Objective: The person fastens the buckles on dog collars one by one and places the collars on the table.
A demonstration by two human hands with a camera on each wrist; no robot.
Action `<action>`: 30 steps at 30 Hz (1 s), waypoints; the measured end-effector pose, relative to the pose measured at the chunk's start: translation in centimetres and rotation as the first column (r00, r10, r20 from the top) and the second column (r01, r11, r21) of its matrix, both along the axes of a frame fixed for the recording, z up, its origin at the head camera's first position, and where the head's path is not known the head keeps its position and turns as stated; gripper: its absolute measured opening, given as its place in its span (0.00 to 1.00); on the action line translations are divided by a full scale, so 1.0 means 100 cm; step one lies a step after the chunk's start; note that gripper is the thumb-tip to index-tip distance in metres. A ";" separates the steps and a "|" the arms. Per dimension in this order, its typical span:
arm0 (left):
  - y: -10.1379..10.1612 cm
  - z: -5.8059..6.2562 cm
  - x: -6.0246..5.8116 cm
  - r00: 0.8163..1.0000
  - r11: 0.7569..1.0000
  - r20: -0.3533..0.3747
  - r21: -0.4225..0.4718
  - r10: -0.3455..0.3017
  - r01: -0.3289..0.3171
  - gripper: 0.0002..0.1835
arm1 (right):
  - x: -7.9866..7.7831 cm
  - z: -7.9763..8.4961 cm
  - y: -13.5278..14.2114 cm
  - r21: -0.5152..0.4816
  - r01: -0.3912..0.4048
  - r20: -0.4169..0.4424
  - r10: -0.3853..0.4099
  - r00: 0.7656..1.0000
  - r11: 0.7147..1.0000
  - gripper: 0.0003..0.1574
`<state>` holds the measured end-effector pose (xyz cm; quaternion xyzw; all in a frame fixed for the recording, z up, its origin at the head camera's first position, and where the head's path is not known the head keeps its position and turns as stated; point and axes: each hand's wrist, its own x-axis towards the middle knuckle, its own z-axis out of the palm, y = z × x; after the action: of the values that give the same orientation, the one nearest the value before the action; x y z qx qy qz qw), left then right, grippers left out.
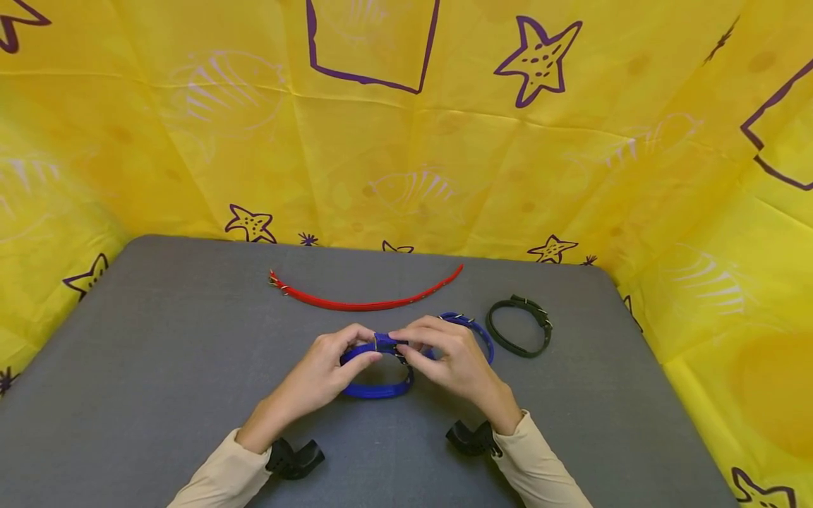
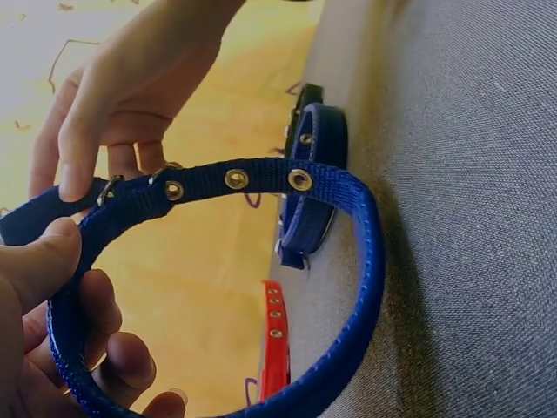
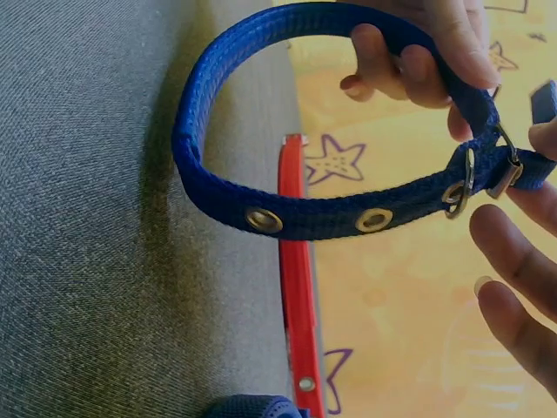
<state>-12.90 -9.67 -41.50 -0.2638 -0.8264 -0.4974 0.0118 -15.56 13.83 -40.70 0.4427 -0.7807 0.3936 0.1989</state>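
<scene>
Both hands hold a blue dog collar (image 1: 377, 390), closed into a loop and raised above the table in the wrist views. My left hand (image 1: 333, 363) grips the band beside the buckle, thumb on one side and fingers curled inside the loop. On the other side of the buckle, my right hand (image 1: 454, 353) pinches the strap's free end (image 2: 43, 213). The strap passes through the metal buckle (image 3: 505, 174), with a D-ring (image 3: 468, 183) close by. Metal-rimmed eyelets (image 3: 374, 219) line the band. Part of the free end is hidden behind the right fingers.
A second blue collar (image 1: 466, 323) lies looped just behind the right hand. Right of it is a dark looped collar (image 1: 517, 349). Farther back, a red collar (image 1: 343, 305) lies unfastened in a curve. Yellow printed cloth (image 1: 413, 141) surrounds the grey table (image 1: 159, 339).
</scene>
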 end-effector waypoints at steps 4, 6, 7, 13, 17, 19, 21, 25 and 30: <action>0.003 -0.001 0.001 1.000 1.000 -0.023 -0.010 -0.019 0.019 0.07 | 0.000 -0.002 -0.001 -0.013 0.000 -0.011 0.000 1.000 1.000 0.15; 0.004 -0.001 0.001 0.999 1.000 -0.036 -0.012 -0.027 0.026 0.08 | 0.000 -0.002 -0.001 -0.010 0.006 -0.016 -0.007 1.000 1.000 0.15; 0.004 -0.001 0.001 0.999 1.000 -0.041 -0.014 -0.026 0.025 0.08 | 0.000 -0.002 -0.001 -0.009 0.012 -0.017 -0.012 1.000 1.000 0.14; 0.006 -0.002 0.002 0.998 0.998 -0.067 -0.057 0.003 -0.007 0.08 | 0.000 -0.004 -0.002 -0.012 0.038 -0.043 -0.038 0.998 0.999 0.13; 0.006 -0.001 0.003 0.996 0.996 -0.089 -0.088 0.016 -0.024 0.08 | -0.002 -0.007 -0.003 0.000 0.049 -0.098 -0.049 0.994 0.999 0.12; 0.006 -0.002 0.003 0.995 0.995 -0.096 -0.092 0.016 -0.025 0.08 | -0.003 -0.007 -0.003 0.012 0.059 -0.113 -0.058 0.992 0.998 0.11; 0.007 -0.003 0.002 0.995 0.996 -0.101 -0.089 0.016 -0.025 0.08 | -0.003 -0.007 -0.002 0.029 0.068 -0.113 -0.064 0.992 0.997 0.11; 0.007 -0.004 0.002 0.994 0.996 -0.105 -0.087 0.023 -0.032 0.08 | -0.002 -0.007 -0.002 0.076 0.086 -0.104 -0.078 0.992 0.993 0.12; 0.006 -0.004 0.001 0.996 0.998 -0.085 -0.066 0.019 -0.025 0.08 | -0.002 -0.009 -0.002 0.105 0.078 -0.102 -0.067 0.993 0.991 0.15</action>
<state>-12.79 -9.09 -41.94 -0.2758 -0.8441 -0.4578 0.0432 -15.77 13.65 -41.58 0.4431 -0.8058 0.3208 0.2267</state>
